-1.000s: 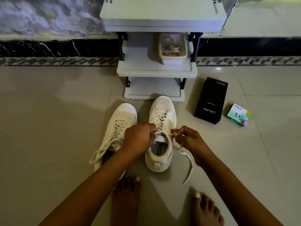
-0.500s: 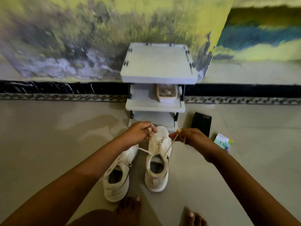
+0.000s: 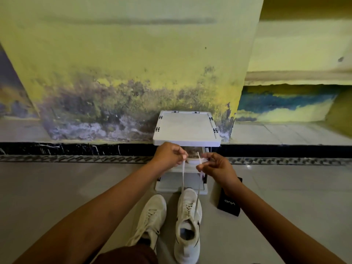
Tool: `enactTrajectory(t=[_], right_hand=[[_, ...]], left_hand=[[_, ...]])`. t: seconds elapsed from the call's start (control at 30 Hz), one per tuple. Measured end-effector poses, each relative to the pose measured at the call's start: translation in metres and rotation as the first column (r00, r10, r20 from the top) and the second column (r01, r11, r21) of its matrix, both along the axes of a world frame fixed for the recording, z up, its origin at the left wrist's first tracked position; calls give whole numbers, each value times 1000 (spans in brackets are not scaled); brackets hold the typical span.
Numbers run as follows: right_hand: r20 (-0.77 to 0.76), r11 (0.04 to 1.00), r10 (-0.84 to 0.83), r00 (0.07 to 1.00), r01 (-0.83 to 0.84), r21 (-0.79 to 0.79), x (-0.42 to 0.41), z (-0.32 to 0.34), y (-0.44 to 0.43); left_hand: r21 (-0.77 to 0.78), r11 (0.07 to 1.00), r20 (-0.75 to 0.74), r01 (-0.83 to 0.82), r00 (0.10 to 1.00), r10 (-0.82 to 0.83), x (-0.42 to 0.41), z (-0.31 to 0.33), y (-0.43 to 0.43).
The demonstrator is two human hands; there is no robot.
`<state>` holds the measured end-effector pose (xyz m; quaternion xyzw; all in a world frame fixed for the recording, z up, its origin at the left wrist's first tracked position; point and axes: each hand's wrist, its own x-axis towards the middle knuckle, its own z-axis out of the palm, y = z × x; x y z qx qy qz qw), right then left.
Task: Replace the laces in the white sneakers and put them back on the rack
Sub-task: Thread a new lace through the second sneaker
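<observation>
At centre frame the left hand [image 3: 167,156] and right hand [image 3: 217,166] each pinch one end of the lace [image 3: 182,176], drawn taut up from the right sneaker [image 3: 188,223] on the floor below the rack [image 3: 186,130]. Snugging seems underway; a knot likely follows. The hands hide the rack's middle shelf.

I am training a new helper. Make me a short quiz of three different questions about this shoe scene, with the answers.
1. True or false: both white fabric sneakers stand on the grey floor.
2. Which sneaker's flat white lace is pulled up?
3. What does each hand pinch?

Key
1. True: left sneaker, right sneaker, both before the white plastic rack.
2. The right one.
3. Left hand and right hand each pinch one lace end.
</observation>
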<state>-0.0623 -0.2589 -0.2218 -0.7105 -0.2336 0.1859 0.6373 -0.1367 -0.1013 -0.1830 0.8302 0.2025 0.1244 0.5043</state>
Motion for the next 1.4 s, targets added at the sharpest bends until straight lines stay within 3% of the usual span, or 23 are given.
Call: enactTrajectory(t=[0.23, 0.43, 0.87, 1.03, 1.4], right_hand=[[120, 1000, -19, 993, 21, -13, -3, 3, 9], [255, 994, -49, 966, 71, -77, -1, 4, 16], [244, 999, -30, 969, 37, -26, 5, 0, 23], [166, 1000, -11, 986, 9, 11, 1, -12, 22], [-293, 1000, -26, 956, 24, -11, -13, -81, 17]], left_hand=[[48, 997, 52, -66, 997, 64, 1, 4, -12], [-36, 997, 89, -64, 994, 67, 3, 5, -15], [-199, 980, 117, -21, 992, 45, 9, -3, -12], [-241, 971, 44, 7, 999, 4, 9, -28, -8], [-500, 853, -84, -149, 989, 123, -2, -117, -17]])
